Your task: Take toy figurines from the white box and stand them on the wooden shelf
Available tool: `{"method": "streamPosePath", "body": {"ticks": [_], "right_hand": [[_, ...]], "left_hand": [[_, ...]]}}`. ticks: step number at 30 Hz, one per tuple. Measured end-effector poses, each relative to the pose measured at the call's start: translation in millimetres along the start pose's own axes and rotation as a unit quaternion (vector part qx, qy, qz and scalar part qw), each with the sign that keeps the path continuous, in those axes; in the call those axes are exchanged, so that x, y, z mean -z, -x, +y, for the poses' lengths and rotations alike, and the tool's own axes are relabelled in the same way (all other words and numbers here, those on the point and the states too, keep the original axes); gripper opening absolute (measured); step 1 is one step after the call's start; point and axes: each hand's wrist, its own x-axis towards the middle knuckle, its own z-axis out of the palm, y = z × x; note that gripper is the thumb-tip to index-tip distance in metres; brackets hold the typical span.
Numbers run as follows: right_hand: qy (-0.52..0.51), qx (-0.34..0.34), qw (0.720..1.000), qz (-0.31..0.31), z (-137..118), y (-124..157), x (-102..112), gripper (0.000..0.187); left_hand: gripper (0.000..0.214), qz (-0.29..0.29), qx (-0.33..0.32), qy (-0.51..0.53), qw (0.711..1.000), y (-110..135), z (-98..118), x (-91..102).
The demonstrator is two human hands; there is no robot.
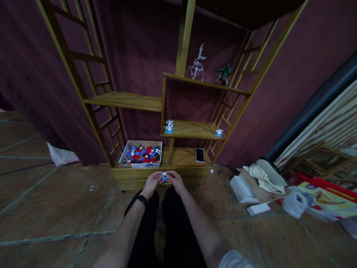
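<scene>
A small blue-and-white figurine [164, 175] is pinched between the fingertips of my left hand [152, 183] and my right hand [176, 179], in front of the cabinet's low base. Both hands are closed on it from either side. Beyond them, a white box [140, 166] full of red, purple and dark figurines sits on the bottom shelf. Similar blue-and-white figurines [169, 127] stand at the left end of the middle shelf [192, 129], one behind another. Another such figurine [219, 132] is at that shelf's right end.
A phone [199, 155] lies on the bottom shelf. On the upper right shelf stand a clear deer ornament [198, 67] and a dark green figure [223, 74]. White boxes [243, 188], a plastic bag [294, 203] and a red-yellow carton [327, 197] lie on the floor at right.
</scene>
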Motion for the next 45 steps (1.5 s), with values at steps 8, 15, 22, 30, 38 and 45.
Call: {"method": "streamPosePath", "body": {"ticks": [8, 15, 22, 30, 38, 45], "right_hand": [[0.013, 0.039, 0.999, -0.030, -6, 4, 3, 0.031], [0.001, 0.040, 0.999, -0.028, 2, -1, 3, 0.029], [0.017, 0.041, 0.999, -0.021, 1, 1, 1, 0.026], [0.032, 0.008, 0.999, -0.009, -1, 4, -3, 0.033], [0.029, -0.004, 0.999, 0.032, 5, 1, -6, 0.033], [0.024, 0.003, 0.999, 0.021, 2, 2, -7, 0.033]], "left_hand": [[0.040, 0.005, -0.016, 0.032, 0.999, -2, 1, 0.0], [0.036, -0.039, 0.039, 0.034, 0.998, 0, 6, 4.1], [0.029, -0.028, 0.069, 0.019, 0.997, 2, 12, 3.2], [0.018, 0.034, 0.042, 0.004, 0.999, 0, 9, -2.0], [0.024, 0.042, 0.025, 0.014, 0.999, 1, 6, -5.0], [0.031, 0.014, 0.031, 0.009, 0.999, 2, 7, -2.3]]}}
